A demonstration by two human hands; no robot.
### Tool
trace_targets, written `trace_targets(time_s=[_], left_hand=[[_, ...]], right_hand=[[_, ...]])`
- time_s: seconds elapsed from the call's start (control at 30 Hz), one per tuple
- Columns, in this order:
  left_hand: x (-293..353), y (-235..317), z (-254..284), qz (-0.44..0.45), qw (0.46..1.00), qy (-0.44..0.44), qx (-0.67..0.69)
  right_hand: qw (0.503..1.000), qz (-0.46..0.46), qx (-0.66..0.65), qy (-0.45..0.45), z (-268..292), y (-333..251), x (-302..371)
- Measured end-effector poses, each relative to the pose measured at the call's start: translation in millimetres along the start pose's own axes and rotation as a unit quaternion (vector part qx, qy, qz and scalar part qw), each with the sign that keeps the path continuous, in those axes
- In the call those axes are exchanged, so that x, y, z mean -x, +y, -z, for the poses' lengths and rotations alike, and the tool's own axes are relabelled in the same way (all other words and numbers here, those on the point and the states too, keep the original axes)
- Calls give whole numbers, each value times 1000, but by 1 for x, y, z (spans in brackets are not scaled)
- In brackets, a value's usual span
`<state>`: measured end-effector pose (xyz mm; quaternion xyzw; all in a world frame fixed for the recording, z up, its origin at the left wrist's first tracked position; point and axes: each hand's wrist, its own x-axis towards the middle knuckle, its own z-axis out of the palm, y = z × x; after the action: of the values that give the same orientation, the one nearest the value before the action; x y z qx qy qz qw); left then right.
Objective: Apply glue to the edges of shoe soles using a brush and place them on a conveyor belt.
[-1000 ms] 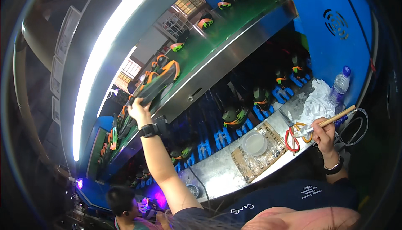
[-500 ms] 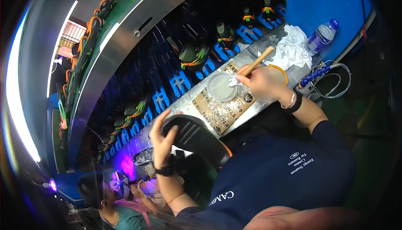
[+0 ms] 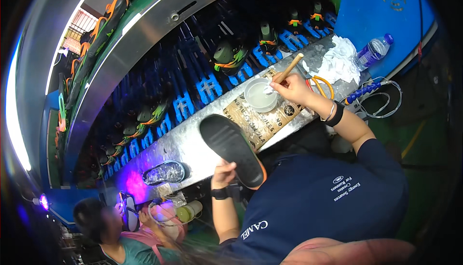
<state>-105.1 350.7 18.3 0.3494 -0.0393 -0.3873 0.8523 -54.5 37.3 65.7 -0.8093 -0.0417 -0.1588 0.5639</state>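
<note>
My left hand point(image 3: 224, 174) grips the side edge of a black shoe sole point(image 3: 226, 142), which has an orange rim at its near end. The sole is tilted, its broad face toward me, beside the near side of the bench. My right hand point(image 3: 293, 89) is closed round the wooden handle of a brush point(image 3: 289, 67). The brush's lower end, with something white at it, reaches into a clear bowl point(image 3: 260, 108) of cloudy liquid. Under the bowl lies brown printed cardboard point(image 3: 270, 125) on a metal bench point(image 3: 176, 146).
Shoes point(image 3: 229, 58) in blue holders line the far side. Crumpled white cloth or paper point(image 3: 338, 62), a bottle point(image 3: 376, 50) and a blue hose point(image 3: 361, 92) are at the right. Another sole point(image 3: 165, 172) lies on the bench; a co-worker point(image 3: 103, 224) works at the left.
My left hand has shifted from the sole's far end to its near side edge, and the sole has turned more upright. My right hand has moved slightly left, bringing the brush into the bowl.
</note>
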Motion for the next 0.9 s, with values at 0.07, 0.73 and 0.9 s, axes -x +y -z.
trace_targets(time_s=[0.07,0.73,0.9], left_hand=[[2,32,-2,-58,990,91,-88],[-62,118,-144,-248,841,-94,-472],[-58,119,-154,-249,838,-72,-480]], right_hand=[[999,-15,-28,11,6,-18,3],[982,83,-129,-113,22,-93,18],[980,133,-100,-106,22,-90,16]])
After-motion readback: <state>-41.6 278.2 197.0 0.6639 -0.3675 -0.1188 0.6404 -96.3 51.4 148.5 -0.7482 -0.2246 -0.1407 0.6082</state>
